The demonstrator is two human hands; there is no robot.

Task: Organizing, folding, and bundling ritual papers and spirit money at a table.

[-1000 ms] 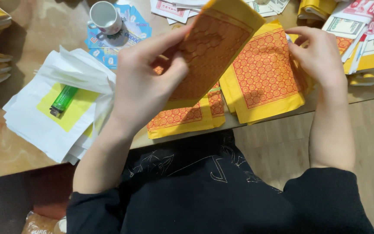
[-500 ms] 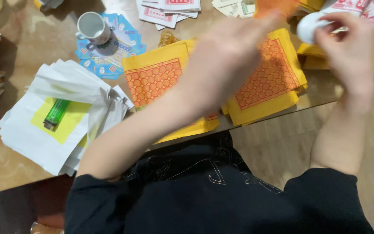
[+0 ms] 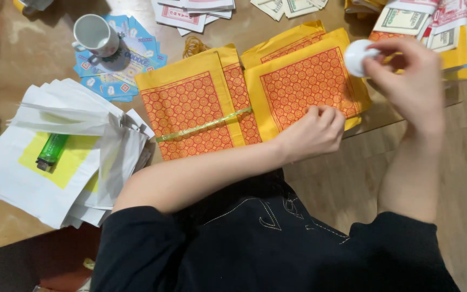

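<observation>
So the right hand (image 3: 406, 81) is up over the far right bit of the table, pinching a small white roll (image 3: 357, 56) between thumb and fingertips, looks like tape but hard to be sure. The roll sits just left of that grip, hovering above the edge of the yellow paper stack (image 3: 304, 81). The left hand (image 3: 314, 132) is curled into a loose fist, knuckles resting on the near edge of that same stack; can't tell if anything's inside it.

Just left of the left hand is a second stack (image 3: 190, 105), same yellow paper with an orange-red printed pattern, and a thin yellowish band across it. Both stacks overlap a little in the middle.

Beyond the right hand, there's a pile of printed note-style paper (image 3: 433, 27) in red, white and yellow. More of those sheets along the far edge (image 3: 195, 11).

Way off to the left: a white mug (image 3: 94, 34) sitting on blue cards (image 3: 120, 65), then a heap of white paper (image 3: 55, 162) with a yellow square and a green lighter (image 3: 51, 151) on top.

Table (image 3: 17, 59) is brown wood, kinda glossy. Floor (image 3: 352, 178) under the hands is pale wood planks. The person's wearing black.
</observation>
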